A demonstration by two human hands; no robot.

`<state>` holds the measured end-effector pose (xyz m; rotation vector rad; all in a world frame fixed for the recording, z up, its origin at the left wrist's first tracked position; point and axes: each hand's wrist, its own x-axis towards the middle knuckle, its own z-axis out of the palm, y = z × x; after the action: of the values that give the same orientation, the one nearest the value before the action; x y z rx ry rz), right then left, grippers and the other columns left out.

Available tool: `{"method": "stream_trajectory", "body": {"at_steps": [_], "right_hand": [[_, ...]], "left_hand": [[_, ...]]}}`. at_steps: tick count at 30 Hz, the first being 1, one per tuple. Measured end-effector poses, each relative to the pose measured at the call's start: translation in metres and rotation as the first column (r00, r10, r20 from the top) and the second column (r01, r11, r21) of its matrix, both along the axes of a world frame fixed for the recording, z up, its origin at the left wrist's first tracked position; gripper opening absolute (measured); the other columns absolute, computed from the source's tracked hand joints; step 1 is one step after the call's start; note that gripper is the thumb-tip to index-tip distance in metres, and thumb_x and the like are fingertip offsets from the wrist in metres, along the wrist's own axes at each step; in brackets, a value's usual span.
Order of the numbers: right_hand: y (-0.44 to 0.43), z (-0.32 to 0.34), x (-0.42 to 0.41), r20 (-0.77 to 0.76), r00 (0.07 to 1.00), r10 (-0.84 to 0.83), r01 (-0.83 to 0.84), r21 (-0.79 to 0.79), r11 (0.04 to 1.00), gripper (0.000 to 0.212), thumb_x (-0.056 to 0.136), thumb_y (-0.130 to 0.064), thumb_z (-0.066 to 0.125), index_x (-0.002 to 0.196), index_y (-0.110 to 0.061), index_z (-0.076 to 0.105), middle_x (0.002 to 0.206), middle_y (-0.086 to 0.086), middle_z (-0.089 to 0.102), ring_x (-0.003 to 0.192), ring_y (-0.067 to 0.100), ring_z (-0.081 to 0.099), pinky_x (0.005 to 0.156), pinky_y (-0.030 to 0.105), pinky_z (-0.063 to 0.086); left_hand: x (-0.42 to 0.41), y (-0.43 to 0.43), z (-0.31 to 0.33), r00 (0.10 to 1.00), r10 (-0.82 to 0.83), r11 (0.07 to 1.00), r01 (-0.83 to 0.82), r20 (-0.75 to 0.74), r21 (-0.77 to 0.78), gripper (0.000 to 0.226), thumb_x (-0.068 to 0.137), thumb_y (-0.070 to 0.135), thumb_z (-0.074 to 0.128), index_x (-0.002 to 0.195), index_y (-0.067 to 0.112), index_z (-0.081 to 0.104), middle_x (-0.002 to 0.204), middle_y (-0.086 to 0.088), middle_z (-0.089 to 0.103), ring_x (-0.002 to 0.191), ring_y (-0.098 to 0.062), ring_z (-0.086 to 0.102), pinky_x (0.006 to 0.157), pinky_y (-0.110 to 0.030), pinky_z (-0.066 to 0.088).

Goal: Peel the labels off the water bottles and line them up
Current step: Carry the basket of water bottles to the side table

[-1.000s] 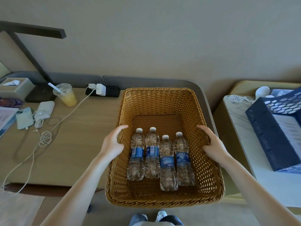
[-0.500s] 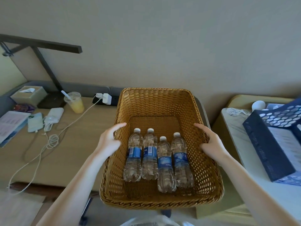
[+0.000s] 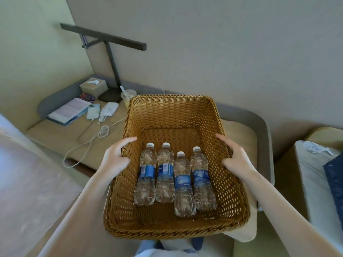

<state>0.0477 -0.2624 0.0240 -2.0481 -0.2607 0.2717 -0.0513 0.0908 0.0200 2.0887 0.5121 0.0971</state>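
Observation:
Several clear water bottles (image 3: 164,173) with white caps and blue labels lie side by side on the floor of a brown wicker basket (image 3: 172,112). My left hand (image 3: 116,158) grips the basket's left rim, thumb inside and fingers curled over the edge. My right hand (image 3: 234,157) grips the right rim the same way. The basket hangs between my hands, lifted off the desk and held in front of my body.
A wooden desk (image 3: 61,134) lies behind and left, with a tissue box (image 3: 93,87), a lamp base (image 3: 110,96), a drink cup (image 3: 128,94), a booklet (image 3: 69,111) and a white cable (image 3: 96,134). A pale side table (image 3: 311,175) with a dark blue box (image 3: 336,175) stands right.
The basket has come off the desk toward me and to the right, both hands still on its rims. The bottles slid slightly apart inside. The view has swung, so the desk sits further left.

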Motion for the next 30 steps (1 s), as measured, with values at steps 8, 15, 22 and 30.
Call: {"method": "stream_trajectory", "body": {"at_steps": [8, 15, 22, 30], "right_hand": [[0.076, 0.009, -0.002, -0.003, 0.964, 0.266, -0.266, -0.014, 0.964, 0.090, 0.079, 0.019, 0.062, 0.149, -0.037, 0.045, 0.149, -0.005, 0.047, 0.126, 0.005, 0.041, 0.093, 0.010, 0.035], [0.155, 0.016, -0.039, 0.066, 0.879, 0.472, -0.466, -0.081, 0.881, 0.089, 0.080, 0.016, 0.060, 0.143, -0.045, 0.045, 0.154, -0.004, 0.044, 0.126, 0.006, 0.038, 0.095, 0.023, 0.035], [0.229, 0.006, -0.123, 0.063, 0.800, 0.597, -0.596, -0.023, 0.802, 0.090, 0.074, 0.025, 0.056, 0.134, -0.042, 0.053, 0.129, -0.014, 0.048, 0.102, -0.006, 0.051, 0.065, -0.004, 0.041], [0.314, -0.006, -0.246, -0.053, 0.646, 0.761, -0.756, 0.095, 0.648, 0.095, 0.074, 0.027, 0.057, 0.139, -0.042, 0.055, 0.117, -0.024, 0.059, 0.090, -0.013, 0.067, 0.066, 0.010, 0.054]], "left_hand": [[-0.101, 0.034, 0.008, 0.948, 0.307, 0.950, -0.301, 0.084, -0.085, 0.087, 0.076, -0.026, 0.060, 0.142, 0.030, 0.056, 0.135, 0.011, 0.053, 0.119, -0.007, 0.050, 0.071, -0.004, 0.049], [-0.202, 0.046, 0.022, 0.847, 0.494, 0.868, -0.495, 0.197, -0.049, 0.079, 0.076, -0.034, 0.053, 0.143, 0.008, 0.054, 0.143, -0.005, 0.051, 0.127, -0.014, 0.048, 0.102, -0.028, 0.045], [-0.326, 0.058, 0.024, 0.730, 0.664, 0.730, -0.680, 0.162, 0.072, 0.079, 0.081, -0.024, 0.061, 0.145, 0.021, 0.053, 0.149, -0.003, 0.051, 0.134, -0.021, 0.049, 0.089, -0.015, 0.043], [-0.491, 0.078, 0.020, 0.604, 0.795, 0.606, -0.795, 0.062, -0.022, 0.084, 0.083, -0.022, 0.057, 0.148, 0.030, 0.049, 0.147, 0.000, 0.050, 0.131, -0.017, 0.050, 0.099, -0.027, 0.051]]}}
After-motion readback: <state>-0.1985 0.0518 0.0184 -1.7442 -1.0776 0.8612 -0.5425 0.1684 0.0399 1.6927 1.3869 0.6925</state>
